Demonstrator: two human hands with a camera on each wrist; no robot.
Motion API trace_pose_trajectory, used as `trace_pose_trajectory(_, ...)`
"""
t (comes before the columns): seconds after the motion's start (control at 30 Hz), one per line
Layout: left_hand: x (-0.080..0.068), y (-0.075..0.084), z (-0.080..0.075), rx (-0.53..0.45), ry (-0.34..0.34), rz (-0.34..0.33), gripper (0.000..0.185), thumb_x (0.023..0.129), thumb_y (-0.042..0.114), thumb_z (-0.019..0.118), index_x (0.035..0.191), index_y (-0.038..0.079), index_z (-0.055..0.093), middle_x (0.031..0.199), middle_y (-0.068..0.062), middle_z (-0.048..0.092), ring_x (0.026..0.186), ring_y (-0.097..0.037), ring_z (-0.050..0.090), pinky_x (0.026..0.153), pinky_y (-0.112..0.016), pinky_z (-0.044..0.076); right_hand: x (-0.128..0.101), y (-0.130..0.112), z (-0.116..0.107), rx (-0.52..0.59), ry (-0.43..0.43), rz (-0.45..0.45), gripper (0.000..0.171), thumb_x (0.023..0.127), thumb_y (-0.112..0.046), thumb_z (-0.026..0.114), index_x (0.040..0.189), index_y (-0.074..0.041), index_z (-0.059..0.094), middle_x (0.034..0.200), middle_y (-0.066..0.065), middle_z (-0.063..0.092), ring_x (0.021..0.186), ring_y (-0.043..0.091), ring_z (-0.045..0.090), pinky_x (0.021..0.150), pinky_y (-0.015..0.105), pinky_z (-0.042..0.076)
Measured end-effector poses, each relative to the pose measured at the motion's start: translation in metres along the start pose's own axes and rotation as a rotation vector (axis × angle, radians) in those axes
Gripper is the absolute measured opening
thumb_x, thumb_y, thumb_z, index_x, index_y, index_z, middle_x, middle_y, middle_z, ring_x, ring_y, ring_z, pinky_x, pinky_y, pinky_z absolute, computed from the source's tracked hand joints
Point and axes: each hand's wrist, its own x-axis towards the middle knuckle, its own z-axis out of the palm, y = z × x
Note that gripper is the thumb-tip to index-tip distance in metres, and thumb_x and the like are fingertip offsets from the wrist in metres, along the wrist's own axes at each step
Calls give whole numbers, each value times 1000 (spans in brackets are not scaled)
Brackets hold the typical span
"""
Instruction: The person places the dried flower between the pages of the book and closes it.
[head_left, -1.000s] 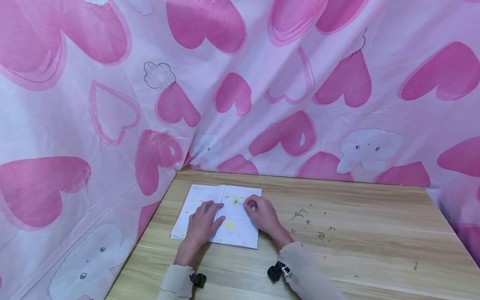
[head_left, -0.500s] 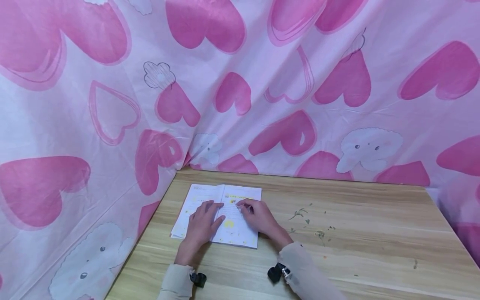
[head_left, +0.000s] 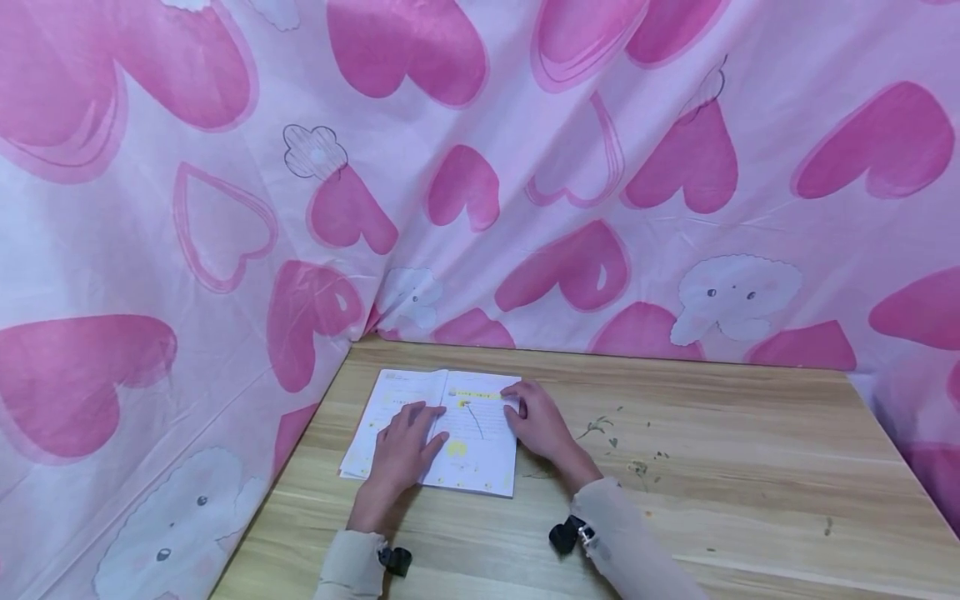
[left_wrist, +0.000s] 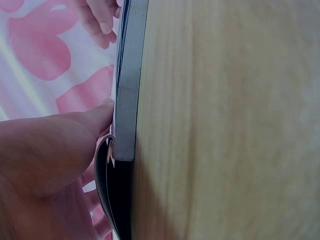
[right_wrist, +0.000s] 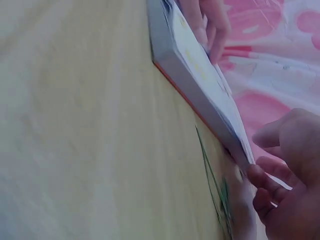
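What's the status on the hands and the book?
Left hand flat on the open book, pressing the pages down. Right hand at the right page edge, fingers curled on it. Small flower stem lies on the page. Plant bits on the table, clear of the book.

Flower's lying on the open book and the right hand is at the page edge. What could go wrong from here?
1. The small yellow flower lies loose on the right-hand page of the open book; as the right hand lifts page edges at the book's right side, it may slide or fold.
2. The left hand rests flat across the spine; if it lets up, the pages may spring and shift the stem.
3. Plant scraps on the table could be swept off by the sleeve.
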Motion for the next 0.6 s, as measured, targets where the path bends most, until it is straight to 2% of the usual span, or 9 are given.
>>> trace_pose_trajectory(0.17, -2, 0, 0, -12, 14, 8, 48, 106, 44, 69, 151, 29, 60, 165, -11, 47, 154, -39, 44, 120, -75, 35, 3, 8, -8, 2, -33, 27, 52, 102, -11, 73, 152, -4, 60, 149, 12, 58, 90, 13, 58, 81, 27, 50)
trace_pose_trajectory(0.3, -3, 0, 0, -5, 26, 11, 47, 107, 41, 69, 150, 28, 60, 165, -12, 47, 154, -40, 44, 119, -75, 35, 4, 12, -11, 18, -80, 55, 63, 104, -13, 72, 161, -3, 49, 152, 12, 56, 92, 13, 58, 84, 28, 51)
trace_pose_trajectory(0.47, -5, 5, 0, 57, 43, 21, 47, 107, 40, 67, 152, 27, 60, 166, -15, 46, 157, -41, 41, 119, -74, 37, 4, 14, -11, 18, -99, 69, 66, 104, -14, 73, 162, -3, 46, 161, 13, 51, 92, 12, 59, 84, 26, 51)
trace_pose_trajectory(0.6, -6, 12, 3, 103, 116, 53, 44, 104, 34, 73, 146, 23, 67, 166, -19, 45, 158, -47, 35, 120, -74, 37, 4, 16, -12, 25, -100, 92, 67, 103, -15, 74, 163, -5, 46, 166, 12, 47, 91, 10, 61, 79, 23, 52)
